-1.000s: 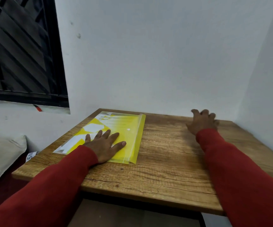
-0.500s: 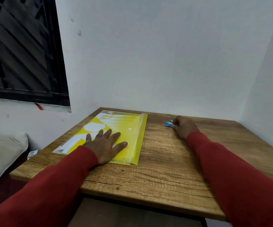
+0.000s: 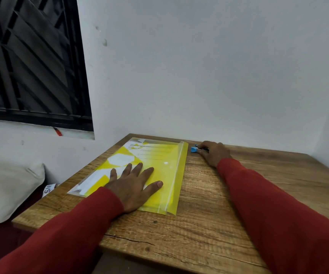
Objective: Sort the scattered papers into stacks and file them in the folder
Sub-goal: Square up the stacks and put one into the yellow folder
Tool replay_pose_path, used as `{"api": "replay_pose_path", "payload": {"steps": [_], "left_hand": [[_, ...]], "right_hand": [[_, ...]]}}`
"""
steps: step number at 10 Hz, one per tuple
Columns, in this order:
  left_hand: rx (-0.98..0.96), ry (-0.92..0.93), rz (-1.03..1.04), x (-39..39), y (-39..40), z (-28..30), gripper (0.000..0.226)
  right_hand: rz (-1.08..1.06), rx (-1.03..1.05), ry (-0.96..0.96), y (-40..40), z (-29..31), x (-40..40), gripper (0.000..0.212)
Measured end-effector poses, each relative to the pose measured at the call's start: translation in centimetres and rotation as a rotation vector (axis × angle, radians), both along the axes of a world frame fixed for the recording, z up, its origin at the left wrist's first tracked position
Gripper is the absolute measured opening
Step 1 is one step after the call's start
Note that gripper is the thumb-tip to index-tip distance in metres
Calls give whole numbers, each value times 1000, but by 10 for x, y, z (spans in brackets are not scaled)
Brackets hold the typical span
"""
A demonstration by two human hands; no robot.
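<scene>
**Q:** Yellow, translucent and flat: what is the plastic document folder (image 3: 149, 169) on the wooden table (image 3: 209, 224), and where does it lie?

**A:** It is the task's filing wallet. It lies on the left half of the table, its far end near the wall, its clear flap edge running along its right side. White sheets of paper (image 3: 120, 160) show through the plastic, and pale corners reach its near-left end.

**Q:** How do the hands stand?

**A:** The left hand (image 3: 134, 186) lies palm down on the near part of the folder, fingers spread and straight, pressing it flat. The right hand (image 3: 214, 153) rests at the far edge of the table, just right of the folder, fingers curled round a small blue object (image 3: 194, 149), possibly a stapler; its identity is uncertain.

**Q:** How far along is the task?

**A:** Apparently near its end. No loose sheets are visible on the table, and the papers appear to sit inside the folder. Whether the flap is fastened cannot be told. What seems left is closing the folder and tidying.
</scene>
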State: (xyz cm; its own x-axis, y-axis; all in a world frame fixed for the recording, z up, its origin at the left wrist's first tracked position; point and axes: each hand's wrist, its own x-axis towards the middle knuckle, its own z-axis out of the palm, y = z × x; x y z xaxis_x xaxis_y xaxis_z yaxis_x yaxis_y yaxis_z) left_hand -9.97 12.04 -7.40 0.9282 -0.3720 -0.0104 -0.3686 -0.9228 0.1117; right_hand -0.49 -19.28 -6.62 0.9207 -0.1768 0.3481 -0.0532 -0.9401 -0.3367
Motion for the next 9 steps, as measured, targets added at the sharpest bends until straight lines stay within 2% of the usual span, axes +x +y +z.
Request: {"api": "replay_pose_path", "payload": {"steps": [1, 2, 3, 4, 6, 7, 8, 9], "left_hand": [[-7, -4, 1, 1, 0, 0, 100], [-9, 3, -5, 6, 2, -2, 94], [-38, 7, -10, 8, 3, -4, 72], [-182, -59, -17, 8, 2, -4, 50], [-478, -295, -53, 7, 3, 3, 31], [-441, -380, -89, -1, -4, 6, 24], [-378, -521, -140, -13, -11, 10, 34], [-358, -576, -202, -16, -12, 9, 45]], "right_hand": [[6, -26, 22, 1, 1, 0, 36], [6, 17, -55, 3, 3, -4, 41], [-9, 73, -126, 2, 3, -12, 36], [-30, 83, -168, 2, 4, -25, 28], [16, 69, -196, 19, 0, -56, 19], [40, 78, -224, 23, -2, -76, 7], [85, 73, -264, 29, 5, -111, 8], [99, -12, -313, 33, 1, -128, 11]]}}
